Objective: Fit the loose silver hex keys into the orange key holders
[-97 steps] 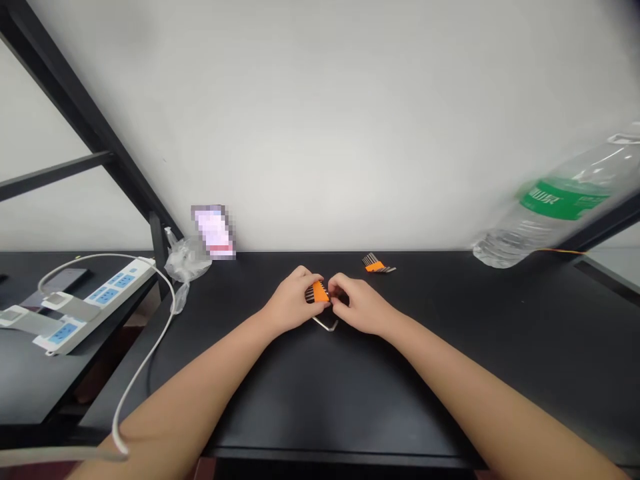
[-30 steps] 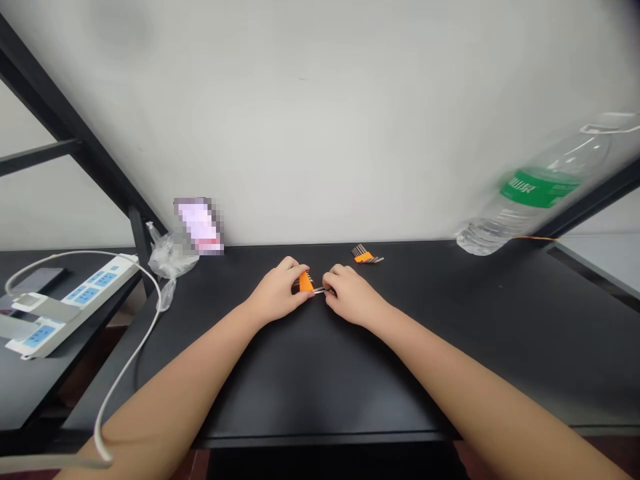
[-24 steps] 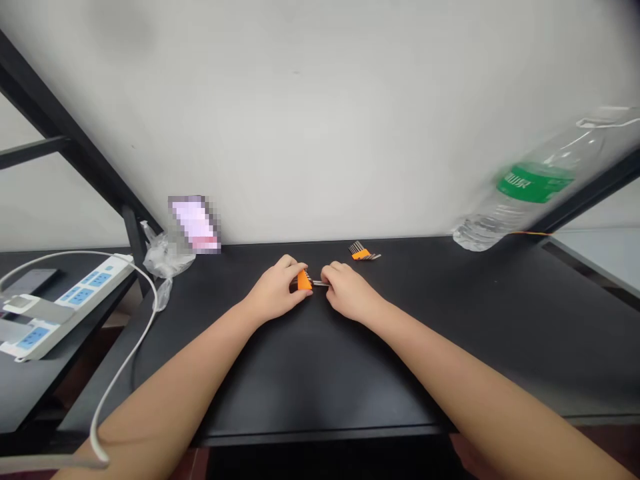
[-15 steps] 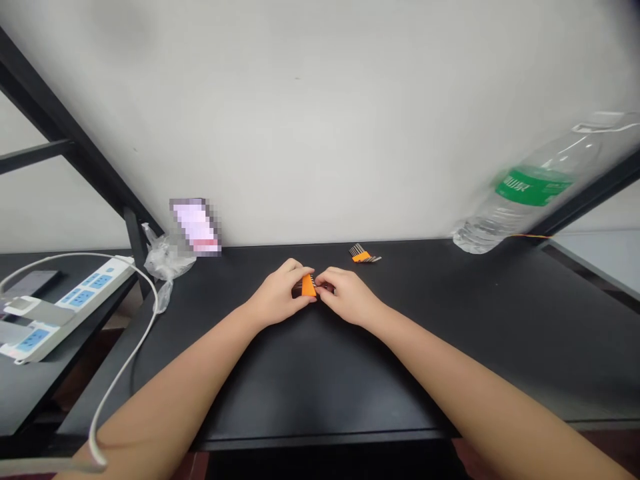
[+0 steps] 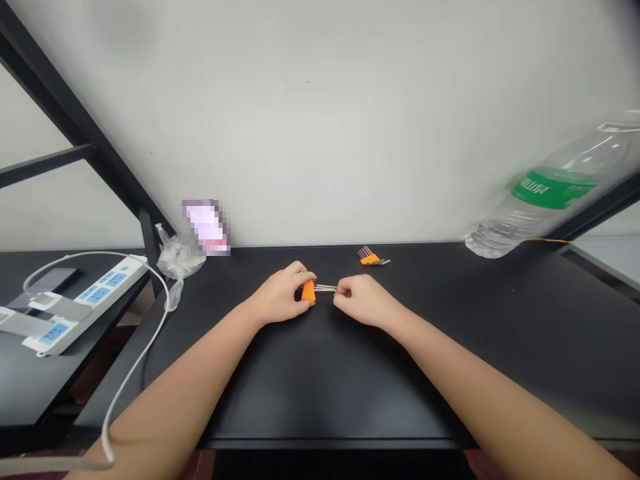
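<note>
My left hand (image 5: 281,297) grips a small orange hex-key holder (image 5: 308,291) just above the black table (image 5: 310,380). Thin metal hex keys (image 5: 326,288) stick out of the holder to the right. My right hand (image 5: 364,301) pinches the ends of those keys, a short way from the holder. A second orange holder with its set of hex keys (image 5: 371,257) lies on the table behind my right hand, near the wall.
A clear water bottle with a green label (image 5: 550,193) stands at the back right. A crumpled plastic bag (image 5: 179,263) and a blurred-out card (image 5: 206,227) are at the back left. A white power strip (image 5: 75,307) with its cable (image 5: 140,360) lies on the left table.
My right hand has drawn to the right, away from the holder, so the metal keys now show between my hands. A loose key that lay on the table earlier is gone from sight.
</note>
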Tool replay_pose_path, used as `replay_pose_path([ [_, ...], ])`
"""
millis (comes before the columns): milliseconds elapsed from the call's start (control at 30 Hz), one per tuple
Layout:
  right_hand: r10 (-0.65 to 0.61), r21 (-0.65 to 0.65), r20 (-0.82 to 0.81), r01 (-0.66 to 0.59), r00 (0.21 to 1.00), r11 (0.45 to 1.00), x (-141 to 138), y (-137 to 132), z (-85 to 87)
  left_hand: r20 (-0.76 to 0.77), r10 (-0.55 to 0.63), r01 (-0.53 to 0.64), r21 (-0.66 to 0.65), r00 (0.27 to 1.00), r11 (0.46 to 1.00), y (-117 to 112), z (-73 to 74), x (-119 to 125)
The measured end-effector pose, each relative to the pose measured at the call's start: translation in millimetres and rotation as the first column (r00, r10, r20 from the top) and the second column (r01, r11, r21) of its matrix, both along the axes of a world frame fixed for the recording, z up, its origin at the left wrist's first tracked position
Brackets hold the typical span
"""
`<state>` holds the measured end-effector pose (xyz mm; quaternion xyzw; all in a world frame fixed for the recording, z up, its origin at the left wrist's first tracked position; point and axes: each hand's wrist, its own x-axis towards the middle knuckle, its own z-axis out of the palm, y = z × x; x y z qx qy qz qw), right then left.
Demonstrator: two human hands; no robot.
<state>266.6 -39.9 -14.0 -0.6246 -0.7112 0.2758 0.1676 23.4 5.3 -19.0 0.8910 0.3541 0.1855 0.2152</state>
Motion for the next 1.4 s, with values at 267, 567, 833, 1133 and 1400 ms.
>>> replay_pose_path([
  [267, -0.033, -0.044, -0.033, 0.032, 0.999, 0.999, -1.4, 1.7, -3.3, -0.033, -0.021, 0.021, 0.014, 0.999, 1.000, -1.0, 7.2, -3.1],
  [567, 0.003, 0.040, 0.167, -0.010, 0.986, 0.999, 2.1, -1.5, -1.3, 0.034, 0.056, -0.056, 0.009, 0.998, 0.998, 7.0, 3.4, -10.3],
  [833, 0.145, 0.305, 0.244, -0.218, 0.959, 0.927, 4.4, 4.3, -14.9, 0.059, 0.020, -0.021, 0.022, 0.998, 1.000, 4.5, 0.5, -3.0],
  [1133, 0.108, 0.319, 0.251, -0.187, 0.962, 0.929, 0.2, 9.9, -28.8, 0.057, -0.007, 0.004, 0.044, 0.998, 0.999, 3.1, -0.9, 1.4],
  [1400, 0.196, 0.360, 0.112, -0.223, 0.974, 0.906, 0.1, 5.8, -15.6, 0.109, -0.004, 0.002, 0.018, 0.994, 1.000, -3.7, 4.3, 6.8],
])
